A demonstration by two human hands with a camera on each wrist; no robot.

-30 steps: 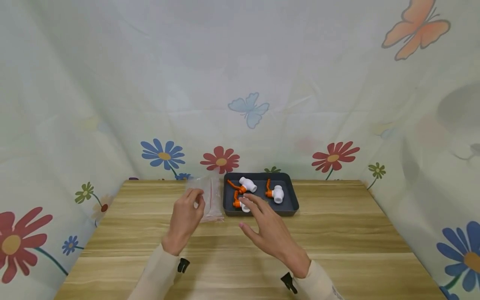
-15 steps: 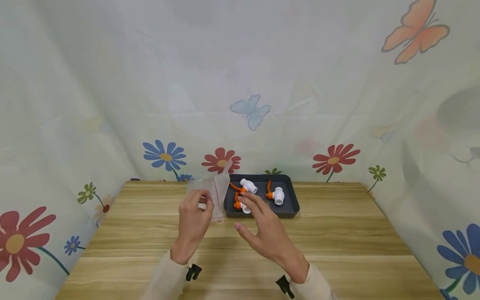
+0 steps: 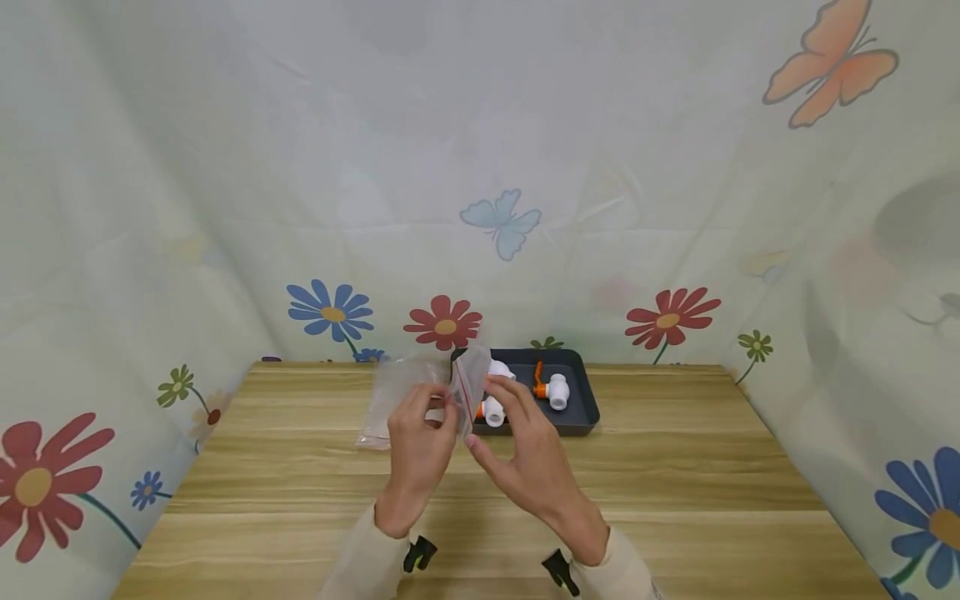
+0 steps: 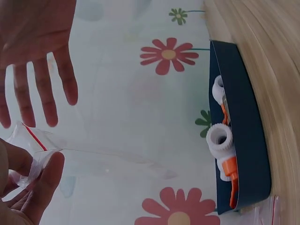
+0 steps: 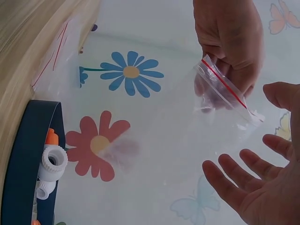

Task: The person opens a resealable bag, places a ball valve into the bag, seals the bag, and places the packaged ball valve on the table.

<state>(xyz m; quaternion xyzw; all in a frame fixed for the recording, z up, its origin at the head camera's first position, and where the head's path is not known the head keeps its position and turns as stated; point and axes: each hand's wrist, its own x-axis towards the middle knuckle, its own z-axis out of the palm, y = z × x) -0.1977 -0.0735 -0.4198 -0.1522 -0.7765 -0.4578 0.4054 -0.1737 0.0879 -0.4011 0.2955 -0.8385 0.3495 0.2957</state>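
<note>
The left hand (image 3: 420,446) pinches a bag (image 3: 468,379) partly hiding valves (image 3: 493,412), lower centre; right hand (image 3: 538,467) spread; wooden table (image 3: 712,467), flowered backdrop (image 3: 450,125).

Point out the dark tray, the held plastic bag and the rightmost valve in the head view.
Dark tray (image 4: 248,126): left wrist view, on its long outer wall.
Plastic bag (image 3: 473,377): head view, on its clear film.
Rightmost valve (image 3: 557,392): head view, on its white body.

Both sleeves (image 3: 367,560) are pale cream, each with a small black fitting (image 3: 419,553) at its inner side.
</note>
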